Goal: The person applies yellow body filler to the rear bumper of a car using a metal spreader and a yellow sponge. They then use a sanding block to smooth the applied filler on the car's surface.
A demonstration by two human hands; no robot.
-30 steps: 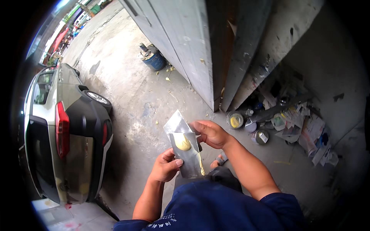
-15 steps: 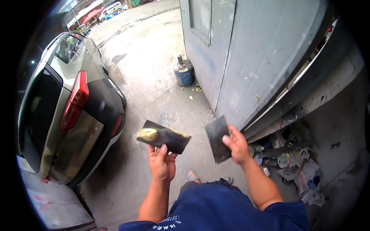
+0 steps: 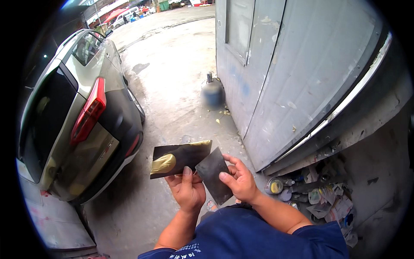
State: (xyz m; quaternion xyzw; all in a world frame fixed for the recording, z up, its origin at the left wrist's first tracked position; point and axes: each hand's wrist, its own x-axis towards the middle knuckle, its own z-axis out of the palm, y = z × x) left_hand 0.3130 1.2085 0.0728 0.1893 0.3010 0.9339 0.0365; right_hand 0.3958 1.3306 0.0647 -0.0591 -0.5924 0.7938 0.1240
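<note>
A dark rectangular plate [image 3: 185, 156] is gripped at its lower edge by my left hand [image 3: 186, 193], thumb on top and fingers curled beneath. A lump of cream-yellow paste [image 3: 164, 165] lies on its left end, with a streak of the same along its top edge. My right hand [image 3: 240, 183] holds a second dark flat spreader [image 3: 211, 177] by its right side, tilted, thumb across its face. The spreader's upper left corner is close beside the first plate's right part; whether they touch I cannot tell.
A car [image 3: 108, 125] stands along the left. A grey metal structure [image 3: 302, 77] rises at the right, with a blurred blue drum [image 3: 213, 95] by its far corner. Cans [image 3: 274, 186] and scattered paper scraps [image 3: 332, 207] lie at its foot. Vehicles and people show far off.
The two plates were stacked, then held apart; my right hand has since moved left, bringing its spreader beside the left plate. My left plate's right end has risen. My view has lifted.
</note>
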